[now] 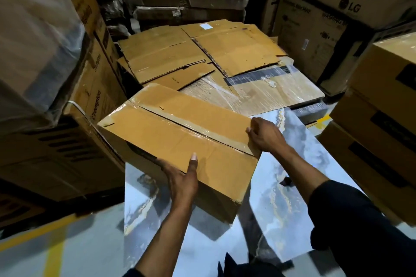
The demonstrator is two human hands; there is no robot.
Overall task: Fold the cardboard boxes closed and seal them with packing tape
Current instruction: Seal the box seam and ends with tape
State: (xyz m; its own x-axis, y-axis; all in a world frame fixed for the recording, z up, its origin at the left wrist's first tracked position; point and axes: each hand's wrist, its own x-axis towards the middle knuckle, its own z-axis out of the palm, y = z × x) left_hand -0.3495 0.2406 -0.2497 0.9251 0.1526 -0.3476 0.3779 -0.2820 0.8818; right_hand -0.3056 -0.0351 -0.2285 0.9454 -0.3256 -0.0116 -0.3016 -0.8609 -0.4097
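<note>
— Where is the box just now?

— The closed brown cardboard box [180, 141] sits tilted in the middle, held over a glossy marble-patterned slab [281, 198]; whether its underside touches the slab I cannot tell; its top flaps are folded shut and a strip of clear packing tape [198, 128] runs along the centre seam.

— And the hands?

— The left hand [182, 181] grasps the box's near edge, thumb laid on the top face, the other fingers hidden down the side; the right hand [263, 134] holds the box's right end, fingers curled over the edge where the tape strip ends; both forearms are bare, with dark sleeves [360, 220] pushed up.

— What lies around the box?

— Just beyond it, a stack of flattened brown cardboard sheets [191, 56] lies on a flat pack wrapped in clear plastic film [270, 90]; to the left of the box stand large brown cartons with printed lettering [94, 87], the nearest one close to the box's left corner; to the right of the box, more stacked brown cartons [382, 101]; far behind it, a tall carton printed with an LG logo [333, 13]; below the box, a grey floor with yellow painted lines [54, 252].
</note>
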